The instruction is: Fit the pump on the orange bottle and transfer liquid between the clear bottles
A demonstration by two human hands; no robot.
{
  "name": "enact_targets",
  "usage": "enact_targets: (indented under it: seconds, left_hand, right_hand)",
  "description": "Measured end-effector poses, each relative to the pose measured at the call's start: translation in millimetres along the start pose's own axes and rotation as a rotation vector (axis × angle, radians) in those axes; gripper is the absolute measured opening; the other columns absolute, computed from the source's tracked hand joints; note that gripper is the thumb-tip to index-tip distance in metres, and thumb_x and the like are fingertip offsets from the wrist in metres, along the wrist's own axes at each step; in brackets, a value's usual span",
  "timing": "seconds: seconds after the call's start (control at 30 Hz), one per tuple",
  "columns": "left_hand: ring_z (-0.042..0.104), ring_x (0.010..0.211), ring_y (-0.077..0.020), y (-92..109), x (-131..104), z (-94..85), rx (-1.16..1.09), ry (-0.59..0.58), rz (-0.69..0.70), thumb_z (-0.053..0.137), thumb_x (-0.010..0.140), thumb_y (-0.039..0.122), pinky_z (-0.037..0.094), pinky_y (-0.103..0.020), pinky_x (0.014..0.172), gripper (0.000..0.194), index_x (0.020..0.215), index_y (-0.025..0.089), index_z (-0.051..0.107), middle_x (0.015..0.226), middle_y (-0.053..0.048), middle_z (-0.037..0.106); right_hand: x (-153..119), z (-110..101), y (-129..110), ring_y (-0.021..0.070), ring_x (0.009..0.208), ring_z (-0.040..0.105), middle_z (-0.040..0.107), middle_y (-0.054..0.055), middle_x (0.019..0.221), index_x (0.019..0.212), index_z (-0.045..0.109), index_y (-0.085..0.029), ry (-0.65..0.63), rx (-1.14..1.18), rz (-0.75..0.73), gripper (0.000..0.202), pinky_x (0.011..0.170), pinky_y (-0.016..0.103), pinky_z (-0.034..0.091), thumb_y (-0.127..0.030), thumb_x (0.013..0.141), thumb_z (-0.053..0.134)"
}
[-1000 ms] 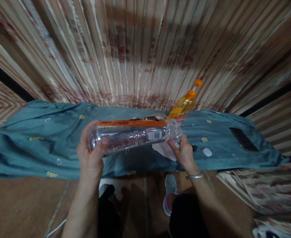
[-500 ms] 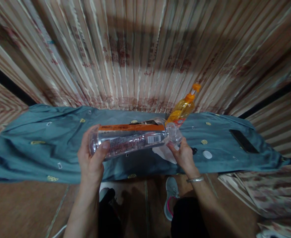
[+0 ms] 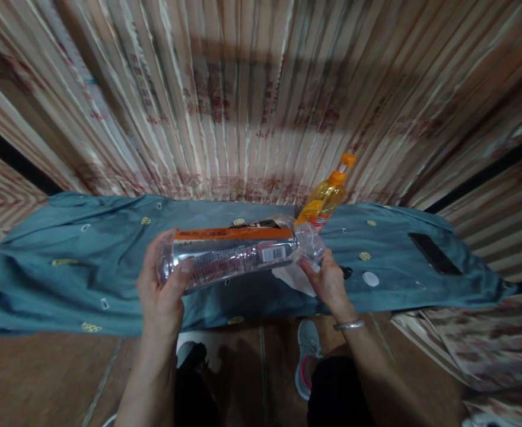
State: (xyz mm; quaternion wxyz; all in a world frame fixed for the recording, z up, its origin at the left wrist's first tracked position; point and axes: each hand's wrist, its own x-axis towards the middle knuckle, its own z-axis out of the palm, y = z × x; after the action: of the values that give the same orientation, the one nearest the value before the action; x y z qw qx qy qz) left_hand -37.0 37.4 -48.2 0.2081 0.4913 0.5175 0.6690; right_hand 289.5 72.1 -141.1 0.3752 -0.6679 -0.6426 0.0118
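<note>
My left hand (image 3: 161, 284) wraps round the base end of a large clear plastic bottle (image 3: 238, 252), its thumb on the near side. The bottle lies nearly level above the cloth, with an orange and silver label and a barcode. At its narrow end, my right hand (image 3: 327, 281) is closed on a small clear, rounded plastic piece (image 3: 312, 242); whether this is the bottle's neck or a separate cup is hard to tell. A white tissue-like sheet (image 3: 294, 279) shows below. Behind the right hand stands a yellow-orange pump bottle (image 3: 321, 204).
A teal patterned cloth (image 3: 110, 267) covers the narrow table. To the right lie a white round disc (image 3: 371, 279), a small black object (image 3: 346, 272) and a dark phone (image 3: 434, 253). Pleated striped curtains (image 3: 243, 107) hang behind and at the sides.
The view has shifted slightly. Both hands keep their hold, and the bottle stays nearly level in almost the same place.
</note>
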Motion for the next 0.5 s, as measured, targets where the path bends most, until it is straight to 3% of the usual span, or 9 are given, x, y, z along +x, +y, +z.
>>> enact_targets:
  seconds: [0.23, 0.5]
  left_hand:
    - [0.066, 0.101, -0.0278, 3.5, 1.1, 1.9, -0.042, 0.024, -0.005, 0.075, 0.073, 0.055, 0.049, -0.046, 0.098, 0.052, 0.119, 0.031, 0.071, 0.112, -0.002, 0.071]
    - [0.067, 0.104, -0.0307, 1.4, 0.5, 1.0, 0.011, 0.019, -0.012, 0.071, 0.074, 0.059, 0.051, -0.049, 0.098, 0.054, 0.122, 0.031, 0.069, 0.114, -0.004, 0.07]
  right_hand:
    - [-0.1, 1.8, -0.1, 0.0298, 0.086, 0.073, 0.075, 0.014, 0.094, 0.116, 0.056, -0.018, 0.017, 0.012, -0.009, 0.06, 0.072, 0.039, 0.056, -0.073, 0.091, 0.047]
    - [-0.1, 2.8, 0.8, 0.0298, 0.084, 0.073, 0.075, 0.014, 0.093, 0.115, 0.056, -0.017, 0.037, 0.008, -0.044, 0.063, 0.071, 0.04, 0.056, -0.075, 0.091, 0.045]
